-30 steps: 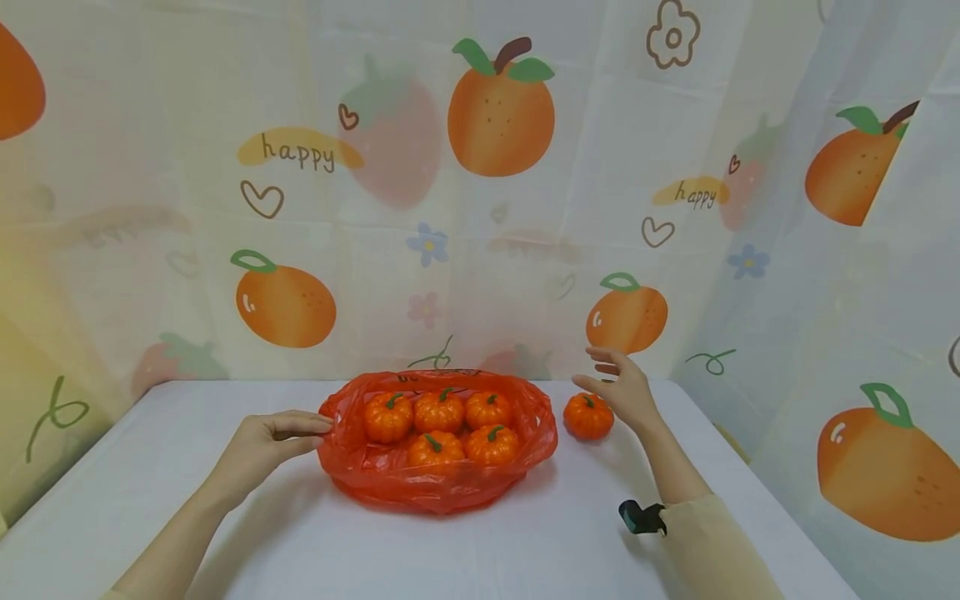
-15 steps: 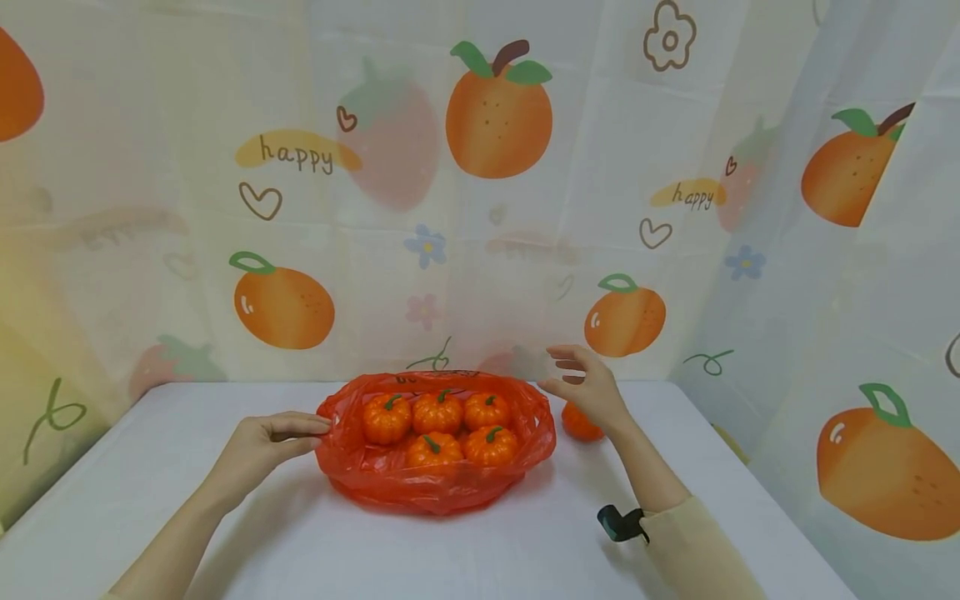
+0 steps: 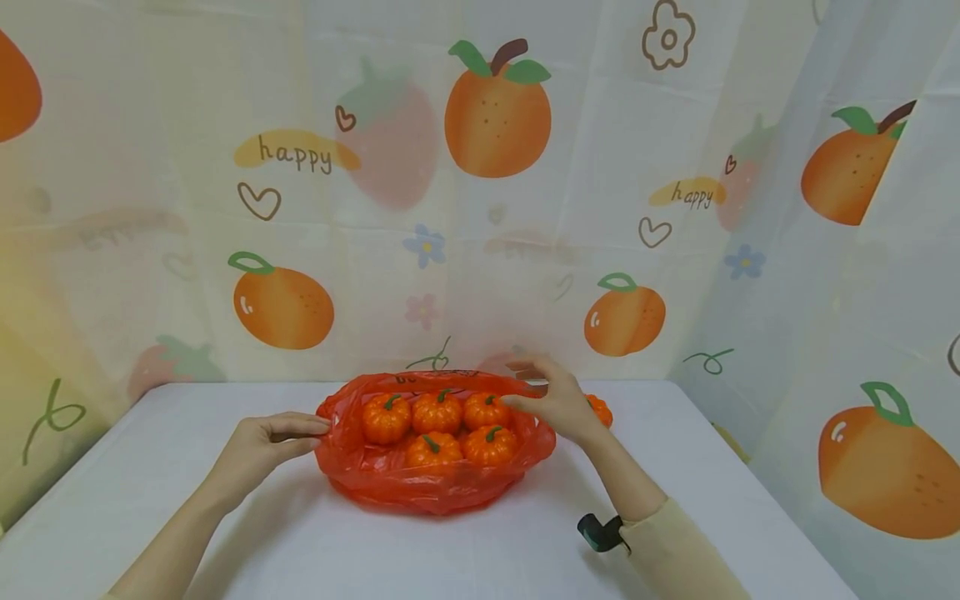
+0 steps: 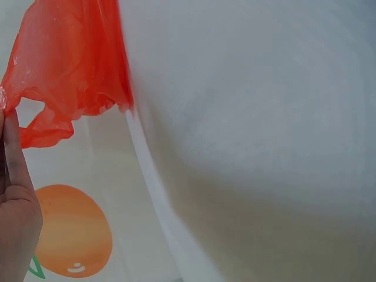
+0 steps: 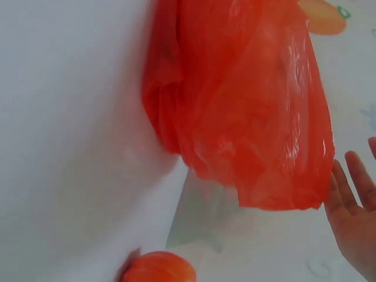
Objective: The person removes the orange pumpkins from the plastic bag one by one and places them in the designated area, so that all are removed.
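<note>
A red plastic bag [image 3: 435, 496] sits on the table with its mouth spread wide and several small orange pumpkins [image 3: 387, 421] with green stems inside. My left hand [image 3: 255, 454] pinches the bag's left rim between thumb and fingers. Over the bag's right rim hovers my right hand [image 3: 558, 408], its fingers loosely spread and holding nothing. In the right wrist view these fingers [image 5: 335, 194] appear close beside the bag's edge; whether they touch it I cannot tell. Behind my right hand, one more pumpkin [image 3: 601, 410] lies outside the bag, partly hidden.
A white cloth covers the table [image 3: 420, 554]. Behind it hangs a pale curtain [image 3: 390, 317] printed with oranges, strawberries and hearts. A small dark device [image 3: 600, 532] is attached at my right wrist near the sleeve.
My right hand has moved left, from above the loose pumpkin to over the bag's right side, and now partly covers that pumpkin. The left hand, bag and pumpkins have stayed in place.
</note>
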`<state>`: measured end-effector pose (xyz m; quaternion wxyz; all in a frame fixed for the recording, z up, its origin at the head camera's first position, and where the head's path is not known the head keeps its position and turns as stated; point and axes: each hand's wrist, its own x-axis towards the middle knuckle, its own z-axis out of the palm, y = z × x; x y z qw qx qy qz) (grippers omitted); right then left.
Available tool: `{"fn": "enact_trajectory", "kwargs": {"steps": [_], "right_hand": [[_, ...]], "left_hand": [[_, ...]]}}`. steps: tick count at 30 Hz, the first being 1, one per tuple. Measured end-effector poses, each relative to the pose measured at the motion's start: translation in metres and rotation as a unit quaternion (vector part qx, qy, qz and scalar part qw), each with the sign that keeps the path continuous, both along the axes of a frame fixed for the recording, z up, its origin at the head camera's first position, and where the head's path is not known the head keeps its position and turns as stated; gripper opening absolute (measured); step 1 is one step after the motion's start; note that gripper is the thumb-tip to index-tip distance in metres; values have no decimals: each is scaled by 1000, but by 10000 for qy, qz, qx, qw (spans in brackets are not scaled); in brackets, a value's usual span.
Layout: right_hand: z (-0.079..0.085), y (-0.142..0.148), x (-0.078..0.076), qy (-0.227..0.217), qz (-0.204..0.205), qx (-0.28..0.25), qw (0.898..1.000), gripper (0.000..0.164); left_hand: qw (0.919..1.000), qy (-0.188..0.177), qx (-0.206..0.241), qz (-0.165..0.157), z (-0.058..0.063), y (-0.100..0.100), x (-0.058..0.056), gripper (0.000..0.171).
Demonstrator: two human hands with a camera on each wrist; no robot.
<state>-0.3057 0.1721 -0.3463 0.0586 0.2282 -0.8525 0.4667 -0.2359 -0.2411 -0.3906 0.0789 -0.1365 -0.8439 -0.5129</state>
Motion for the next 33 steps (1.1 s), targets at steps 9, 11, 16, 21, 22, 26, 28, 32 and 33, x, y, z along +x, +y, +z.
{"fn": "enact_trajectory", "kwargs": {"steps": [9, 11, 16, 21, 22, 26, 28, 32, 33], "right_hand": [[-3, -19, 3, 118, 499, -64, 9987, 52], [-5, -24, 3, 184, 586, -13, 9981, 53], [-9, -33, 3, 202, 667, 161, 9974, 51], [-12, -41, 4, 78, 775, 366, 9963, 45], [-12, -42, 4, 33, 793, 395, 9961, 44], [-14, -49, 6, -31, 898, 535, 9945, 42], [-15, -53, 5, -45, 913, 590, 9941, 43], [-18, -60, 4, -100, 934, 722, 9930, 45], [-18, -62, 4, -118, 957, 730, 9927, 46]], "left_hand": [[10000, 48, 4, -1, 0, 0, 0, 30], [10000, 59, 8, -13, -1, 0, 0, 30], [10000, 57, -4, -18, -1, 0, 0, 29], [10000, 21, 9, -11, -2, 0, 0, 29], [10000, 21, 10, -10, -2, 0, -1, 29], [10000, 52, -25, -2, -2, 0, -1, 29], [10000, 58, -33, -5, -1, 0, 0, 28], [10000, 18, -28, 1, 1, 0, 1, 29], [10000, 11, -20, -1, 1, 0, 1, 29]]}}
